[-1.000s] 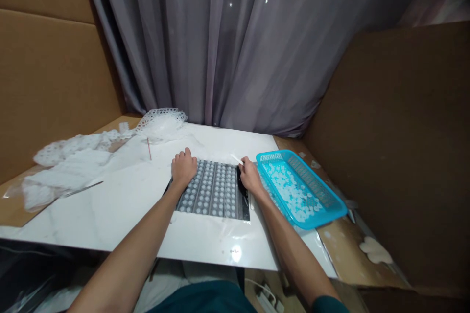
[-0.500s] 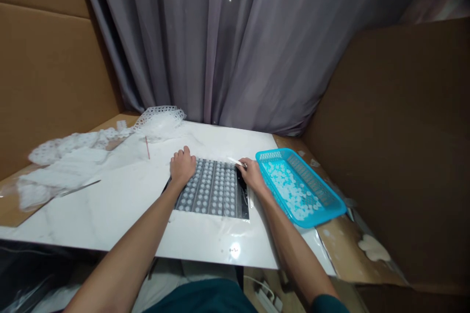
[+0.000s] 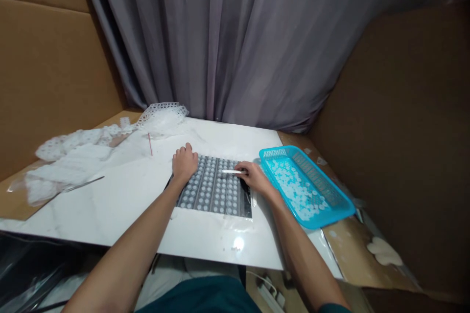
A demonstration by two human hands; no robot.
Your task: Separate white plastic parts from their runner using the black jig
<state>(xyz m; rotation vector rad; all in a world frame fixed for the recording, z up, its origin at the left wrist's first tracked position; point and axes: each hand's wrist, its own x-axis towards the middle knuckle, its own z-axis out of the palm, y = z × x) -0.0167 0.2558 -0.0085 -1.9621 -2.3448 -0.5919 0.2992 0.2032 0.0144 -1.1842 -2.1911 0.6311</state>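
On the white table lies a dark sheet [image 3: 208, 185] covered with rows of small round white discs, several strips side by side. My left hand [image 3: 184, 162] rests on the sheet's far left corner, palm down, fingers stretched forward and somewhat apart. A slim white pen-like stick [image 3: 229, 171] is pinched in my right hand [image 3: 252, 175], its tip over the discs near the far right part of the sheet. Whether the tip touches a disc is too small to tell. To the right of this hand stands a blue plastic basket [image 3: 332, 216] holding many small white pieces [image 3: 297, 188].
Crumpled clear and white plastic sheets [image 3: 69, 161] lie at the left, with more punched plastic [image 3: 163, 120] behind. A thin metal tool [image 3: 85, 184] and a red stick [image 3: 150, 144] lie nearby. Cardboard walls [image 3: 44, 68] flank the table [image 3: 139, 215]; a grey curtain [image 3: 227, 49] hangs behind.
My right hand has moved slightly nearer, and the white stick has swung from tilted to nearly level, its tip further left over the discs. My left hand stays at the corner. The view shifted slightly.
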